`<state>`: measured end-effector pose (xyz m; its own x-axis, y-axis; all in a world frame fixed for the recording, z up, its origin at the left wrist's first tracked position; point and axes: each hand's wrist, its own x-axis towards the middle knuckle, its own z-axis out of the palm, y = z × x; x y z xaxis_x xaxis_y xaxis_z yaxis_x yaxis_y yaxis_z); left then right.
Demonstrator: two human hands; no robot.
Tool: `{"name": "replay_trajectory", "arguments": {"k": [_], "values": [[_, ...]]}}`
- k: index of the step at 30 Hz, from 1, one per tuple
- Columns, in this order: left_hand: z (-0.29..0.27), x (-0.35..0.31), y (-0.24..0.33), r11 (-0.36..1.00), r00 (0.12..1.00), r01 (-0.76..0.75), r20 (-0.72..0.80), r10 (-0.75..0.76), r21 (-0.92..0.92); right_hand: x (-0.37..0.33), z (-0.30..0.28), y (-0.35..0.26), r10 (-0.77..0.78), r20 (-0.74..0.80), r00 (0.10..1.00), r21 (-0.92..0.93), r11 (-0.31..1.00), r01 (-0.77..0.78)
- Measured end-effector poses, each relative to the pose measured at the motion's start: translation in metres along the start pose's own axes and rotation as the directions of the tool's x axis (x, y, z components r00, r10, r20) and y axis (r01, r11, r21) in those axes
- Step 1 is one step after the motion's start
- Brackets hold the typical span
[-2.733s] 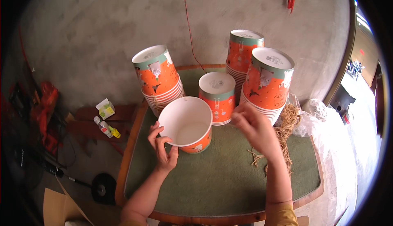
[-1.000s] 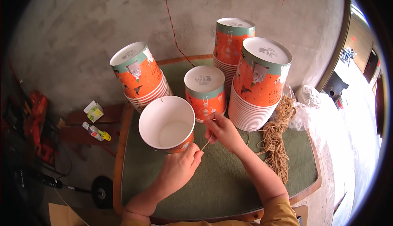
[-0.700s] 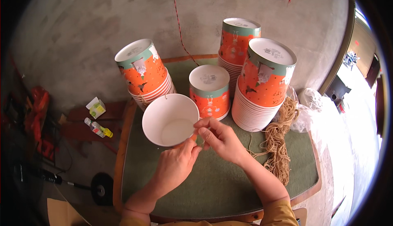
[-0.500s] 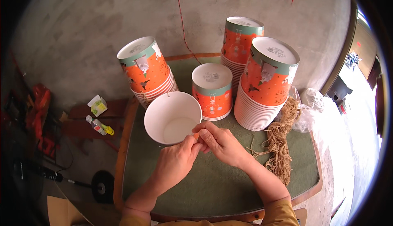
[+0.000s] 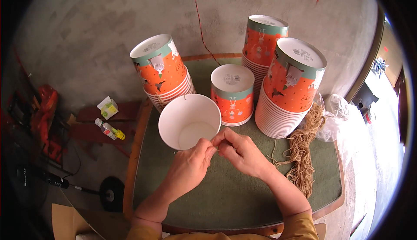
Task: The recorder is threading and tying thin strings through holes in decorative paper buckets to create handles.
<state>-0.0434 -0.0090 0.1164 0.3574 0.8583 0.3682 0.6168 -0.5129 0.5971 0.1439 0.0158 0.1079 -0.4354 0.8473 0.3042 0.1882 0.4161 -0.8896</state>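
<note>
A white paper bucket (image 5: 184,120) stands tilted with its mouth toward me, and a short bit of tan string shows at its far rim. At its near right rim my left hand (image 5: 190,165) is closed, thumb and forefinger pinched together. My right hand (image 5: 241,153) meets it there, its fingers curled and pressed together. Whatever lies between the fingertips is too small and covered to make out. To the right lies a bundle of tan string (image 5: 304,153), with loose strands trailing toward the bucket stack.
Upside-down orange and green buckets stand nested in a left stack (image 5: 158,72), a short middle stack (image 5: 233,94), a back stack (image 5: 266,40) and a tall right stack (image 5: 292,83). They share a green-topped table (image 5: 243,196). Clear plastic bags (image 5: 334,114) lie at its right edge.
The whole view has shifted slightly, moving the scene to the right. My fingertips have changed their grip a little, and the orange patch seen between them is out of sight.
</note>
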Motion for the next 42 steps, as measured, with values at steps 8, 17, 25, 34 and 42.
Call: {"name": "replay_trajectory", "arguments": {"k": [8, 17, 25, 34, 42], "values": [[-0.010, 0.002, 0.002, 0.985, 0.984, 0.154, 0.097, -0.146, -0.079, 0.000, 0.001, -0.002, -0.067, 0.015, 0.998, -0.013, 0.998, 0.067], [-0.016, 0.001, 0.001, 0.910, 0.959, 0.246, 0.219, -0.179, -0.333, 0.000, 0.002, 0.000, -0.085, -0.030, 0.996, 0.003, 0.996, 0.085], [-0.015, 0.003, 0.003, 0.936, 0.973, 0.203, 0.164, -0.161, -0.287, 0.000, -0.002, -0.004, 0.005, -0.003, 1.000, 0.009, 1.000, -0.005], [-0.014, 0.003, 0.000, 0.932, 0.969, 0.214, 0.182, -0.165, -0.294, 0.000, 0.002, 0.004, 0.143, 0.032, 0.989, 0.176, 0.973, -0.147], [-0.023, 0.004, -0.006, 0.957, 0.991, 0.131, 0.049, -0.122, -0.260, 0.000, 0.011, 0.010, 0.179, -0.075, 0.981, 0.168, 0.972, -0.165]]}}
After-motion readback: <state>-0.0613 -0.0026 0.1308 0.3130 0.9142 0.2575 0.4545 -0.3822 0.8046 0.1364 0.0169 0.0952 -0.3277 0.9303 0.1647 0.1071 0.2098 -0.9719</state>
